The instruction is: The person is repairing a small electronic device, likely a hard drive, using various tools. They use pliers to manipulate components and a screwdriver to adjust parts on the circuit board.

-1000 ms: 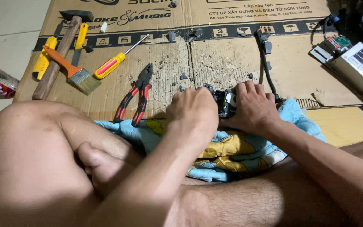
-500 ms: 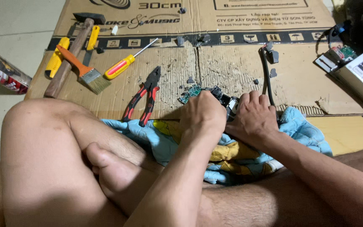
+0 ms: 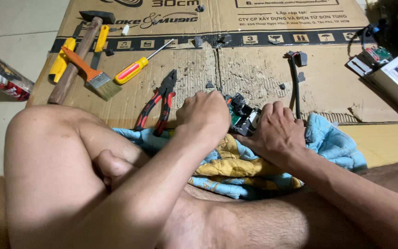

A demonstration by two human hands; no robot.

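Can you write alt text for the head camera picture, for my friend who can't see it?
Both hands, left hand and right hand, grip a small circuit board over a blue and yellow cloth. Pliers, a screwdriver, brush and hammer lie on cardboard.

Both hands' fingers [image 3: 199, 99] hide the circuit board [image 3: 242, 117].

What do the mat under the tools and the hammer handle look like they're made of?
The mat looks like brown corrugated cardboard: matte, with torn patches showing ribbed fluting. The hammer handle appears to be wood, brown and dull, under a dark head that is probably metal.
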